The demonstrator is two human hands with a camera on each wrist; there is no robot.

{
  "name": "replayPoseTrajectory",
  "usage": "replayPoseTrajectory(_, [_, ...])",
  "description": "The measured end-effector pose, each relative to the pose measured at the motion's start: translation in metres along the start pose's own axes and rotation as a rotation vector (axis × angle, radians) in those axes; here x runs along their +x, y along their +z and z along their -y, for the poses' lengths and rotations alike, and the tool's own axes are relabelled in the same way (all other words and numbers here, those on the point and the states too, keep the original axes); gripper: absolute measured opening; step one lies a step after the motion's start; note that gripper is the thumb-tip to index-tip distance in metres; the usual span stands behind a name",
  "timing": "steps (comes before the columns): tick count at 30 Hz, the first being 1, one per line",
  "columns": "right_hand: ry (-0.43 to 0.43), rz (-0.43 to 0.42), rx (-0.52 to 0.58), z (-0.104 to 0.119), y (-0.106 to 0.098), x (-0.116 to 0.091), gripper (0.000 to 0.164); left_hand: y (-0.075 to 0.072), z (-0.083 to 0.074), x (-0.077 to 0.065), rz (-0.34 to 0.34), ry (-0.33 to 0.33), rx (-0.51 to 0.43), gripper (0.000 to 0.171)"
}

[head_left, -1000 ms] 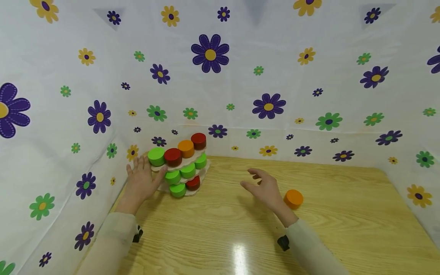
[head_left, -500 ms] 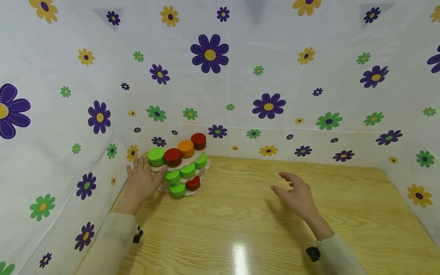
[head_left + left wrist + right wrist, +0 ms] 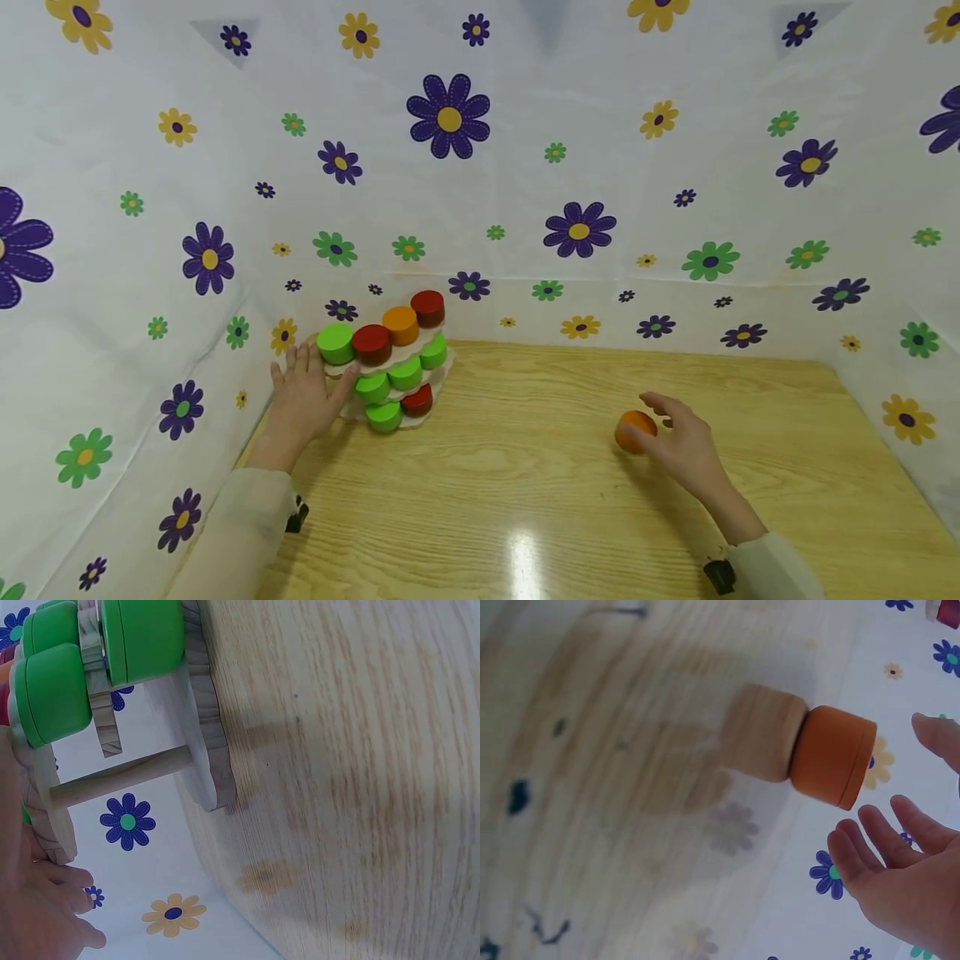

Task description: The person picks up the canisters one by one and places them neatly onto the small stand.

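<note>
On the left stands a wooden tiered stand (image 3: 436,396) with scalloped shelves, bearing several green, red and orange round blocks. My left hand (image 3: 298,404) holds the top shelf's left edge; in the left wrist view that hand (image 3: 37,915) has the shelf between thumb and fingers. To the right, a wooden cylinder with an orange top (image 3: 628,422) stands upright on the table. Beside it, my right hand (image 3: 688,446) has thumb and fingers spread. The thumb overlaps the cylinder in the head view, while the right wrist view shows the orange top (image 3: 832,756) apart from the fingers.
Both stand and cylinder are on a light wood-grain table (image 3: 525,467). White cloth walls (image 3: 517,183) printed with flowers close off the back and both sides. The stand is close to the back left corner.
My right hand has moved right, over and past the orange-topped cylinder, and now lies at its right side. My left hand stays at the stand. The head view has shifted slightly.
</note>
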State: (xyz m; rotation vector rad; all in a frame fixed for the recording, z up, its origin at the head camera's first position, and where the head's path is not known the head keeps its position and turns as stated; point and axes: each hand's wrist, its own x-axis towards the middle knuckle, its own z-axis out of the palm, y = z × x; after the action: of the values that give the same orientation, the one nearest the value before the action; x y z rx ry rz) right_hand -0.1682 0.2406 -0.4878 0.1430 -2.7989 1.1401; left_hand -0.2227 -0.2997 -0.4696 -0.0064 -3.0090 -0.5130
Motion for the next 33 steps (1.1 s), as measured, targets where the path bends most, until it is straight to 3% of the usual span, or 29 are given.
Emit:
replayPoseTrajectory(15, [0.011,0.084,-0.012,-0.020,0.008,-0.005,0.070,-0.001,0.000,0.001,0.008,0.006,0.009,0.106])
replayPoseTrajectory(33, [0.016,0.102,-0.025,-0.017,0.008,-0.004,0.065,-0.001,0.002,0.000,0.018,-0.005,0.007,0.108])
